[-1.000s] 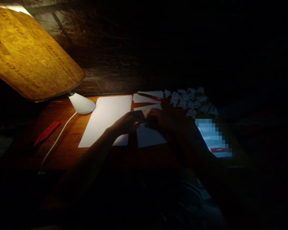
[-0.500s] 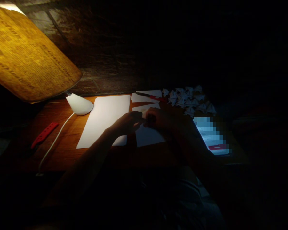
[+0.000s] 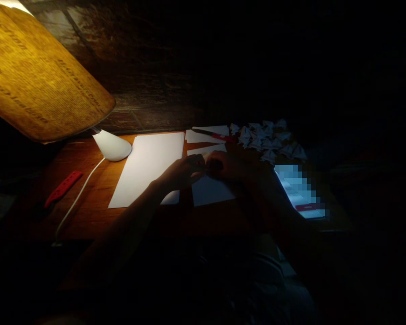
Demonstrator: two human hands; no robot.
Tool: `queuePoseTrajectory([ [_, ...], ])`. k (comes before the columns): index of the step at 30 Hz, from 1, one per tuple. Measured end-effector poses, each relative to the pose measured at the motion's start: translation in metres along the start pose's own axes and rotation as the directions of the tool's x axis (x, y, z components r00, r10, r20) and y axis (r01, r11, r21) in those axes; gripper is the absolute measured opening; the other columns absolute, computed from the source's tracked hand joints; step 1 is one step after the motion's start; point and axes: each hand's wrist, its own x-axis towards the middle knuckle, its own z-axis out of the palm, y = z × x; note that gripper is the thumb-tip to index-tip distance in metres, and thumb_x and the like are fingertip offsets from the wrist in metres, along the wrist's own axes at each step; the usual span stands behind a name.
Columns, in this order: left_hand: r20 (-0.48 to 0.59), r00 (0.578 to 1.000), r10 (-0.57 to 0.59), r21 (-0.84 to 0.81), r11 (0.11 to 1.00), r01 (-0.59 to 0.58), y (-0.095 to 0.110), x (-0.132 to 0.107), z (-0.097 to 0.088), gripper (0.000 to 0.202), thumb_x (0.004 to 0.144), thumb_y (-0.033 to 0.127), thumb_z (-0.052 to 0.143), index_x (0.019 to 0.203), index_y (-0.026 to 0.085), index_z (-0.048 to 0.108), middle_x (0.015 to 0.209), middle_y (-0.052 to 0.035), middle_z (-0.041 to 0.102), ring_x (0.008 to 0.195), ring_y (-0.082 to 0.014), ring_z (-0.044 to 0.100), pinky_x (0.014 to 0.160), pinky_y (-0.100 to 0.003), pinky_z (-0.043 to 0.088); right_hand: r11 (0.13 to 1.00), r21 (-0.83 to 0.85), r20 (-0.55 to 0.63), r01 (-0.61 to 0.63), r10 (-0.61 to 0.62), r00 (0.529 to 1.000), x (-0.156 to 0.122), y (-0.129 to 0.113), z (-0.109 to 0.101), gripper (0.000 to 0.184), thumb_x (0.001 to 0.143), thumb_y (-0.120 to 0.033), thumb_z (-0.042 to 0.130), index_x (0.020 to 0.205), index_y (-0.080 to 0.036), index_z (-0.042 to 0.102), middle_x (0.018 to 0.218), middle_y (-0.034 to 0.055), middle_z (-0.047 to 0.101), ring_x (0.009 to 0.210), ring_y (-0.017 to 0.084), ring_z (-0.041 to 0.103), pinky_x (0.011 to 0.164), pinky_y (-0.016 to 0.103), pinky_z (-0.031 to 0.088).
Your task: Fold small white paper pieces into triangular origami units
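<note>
My left hand (image 3: 188, 167) and my right hand (image 3: 223, 163) meet over the small white sheets, fingers curled in toward each other. A small piece of paper seems pinched between them; it showed pale between the fingertips a moment earlier, but now fingers and shadow mostly hide it. Beneath the hands lies a smaller white sheet (image 3: 211, 192). Left of it, partly under my left forearm, is a stack of larger white paper (image 3: 152, 158). Several small folded paper pieces (image 3: 257, 135) are heaped beyond my right hand.
A lamp with a printed yellow shade (image 3: 54, 81) and white base (image 3: 112, 146) stands at left, its white cord (image 3: 77, 201) trailing forward. A red perforated strip-like tool (image 3: 63, 187) lies nearby. A red-and-black knife-like tool (image 3: 219, 136) rests on more paper (image 3: 203, 135). A lit phone (image 3: 299, 192) lies right.
My hands have drawn slightly closer, the fingers turning inward. The pale piece seen between them is now mostly hidden. The objects on the table stay in place.
</note>
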Motion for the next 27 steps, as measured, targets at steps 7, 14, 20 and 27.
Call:
queuePoseTrajectory([
  [7,-0.047,0.998,-0.045,-0.071,0.997,0.042,0.002,0.000,0.004,0.019,0.103,0.027,0.065,0.116,0.023,0.079,0.118,-0.0081,0.074,0.103,-0.0200,0.071,0.084,-0.031,0.061,1.000,-0.006,0.009,0.012,-0.012,1.000,0.002,0.005,0.000,0.021,0.079,-0.036,0.083,0.092,-0.022,0.073,0.102,0.0070,0.072,0.093,0.023,0.065,0.086,0.038,0.052],
  [14,-0.039,0.998,-0.043,-0.033,0.999,0.042,0.003,0.000,0.005,0.019,0.102,0.025,0.066,0.115,0.024,0.080,0.123,-0.0080,0.075,0.104,-0.0205,0.073,0.086,-0.032,0.061,0.996,-0.041,-0.069,-0.078,0.075,0.995,0.002,0.002,-0.002,0.011,0.081,-0.019,0.074,0.092,-0.021,0.075,0.102,0.0074,0.076,0.092,0.023,0.067,0.085,0.037,0.053],
  [20,-0.023,0.999,0.036,0.015,0.999,-0.036,0.005,-0.001,0.002,0.021,0.105,0.026,0.063,0.106,0.023,0.083,0.131,-0.0089,0.075,0.111,-0.0218,0.074,0.092,-0.036,0.064,0.966,-0.219,-0.282,-0.139,0.073,0.957,0.003,0.010,-0.007,0.006,0.081,-0.020,0.077,0.084,-0.021,0.072,0.097,0.0076,0.074,0.093,0.025,0.064,0.088,0.039,0.050],
  [27,-0.022,0.999,0.046,-0.054,0.997,-0.047,0.006,-0.001,-0.001,0.022,0.105,0.021,0.061,0.110,0.022,0.083,0.136,-0.0086,0.076,0.118,-0.0202,0.074,0.099,-0.034,0.063,0.963,-0.222,-0.276,-0.153,0.088,0.957,0.002,0.016,-0.007,0.013,0.083,-0.027,0.083,0.084,-0.021,0.071,0.099,0.0077,0.074,0.093,0.025,0.064,0.085,0.038,0.049],
])
